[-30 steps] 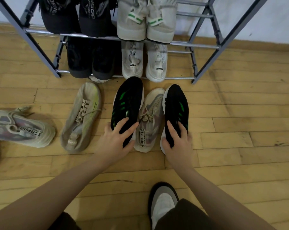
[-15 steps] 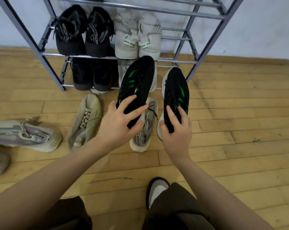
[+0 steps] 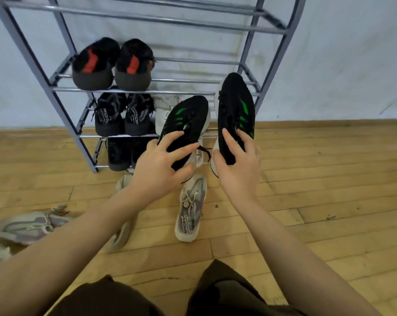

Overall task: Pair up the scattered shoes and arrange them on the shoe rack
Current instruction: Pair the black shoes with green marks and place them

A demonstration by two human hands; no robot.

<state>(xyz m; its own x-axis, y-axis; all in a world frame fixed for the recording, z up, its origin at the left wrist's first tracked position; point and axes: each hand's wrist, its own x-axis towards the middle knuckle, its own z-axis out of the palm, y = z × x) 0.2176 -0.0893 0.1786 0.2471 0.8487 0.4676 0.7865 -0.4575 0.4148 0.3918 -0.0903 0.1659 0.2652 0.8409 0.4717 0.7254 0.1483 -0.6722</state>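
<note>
Each hand holds one black sneaker with green stripes in front of a grey metal shoe rack (image 3: pixel 63 112): the left hand (image 3: pixel 161 166) curls its fingers round the left sneaker (image 3: pixel 188 124), and the right hand (image 3: pixel 237 165) grips the right sneaker (image 3: pixel 235 108), raised higher. On the wooden floor (image 3: pixel 318 179) below lies a pale sneaker (image 3: pixel 191 210) whose tongue reads "APAOREN", partly legible.

Shoe rack (image 3: pixel 63 88) of smooth glossy metal tubing; floor (image 3: pixel 329 179) of scuffed matt wood planks; 2 black shoes (image 3: pixel 188 124) of matt knit cloth.
</note>
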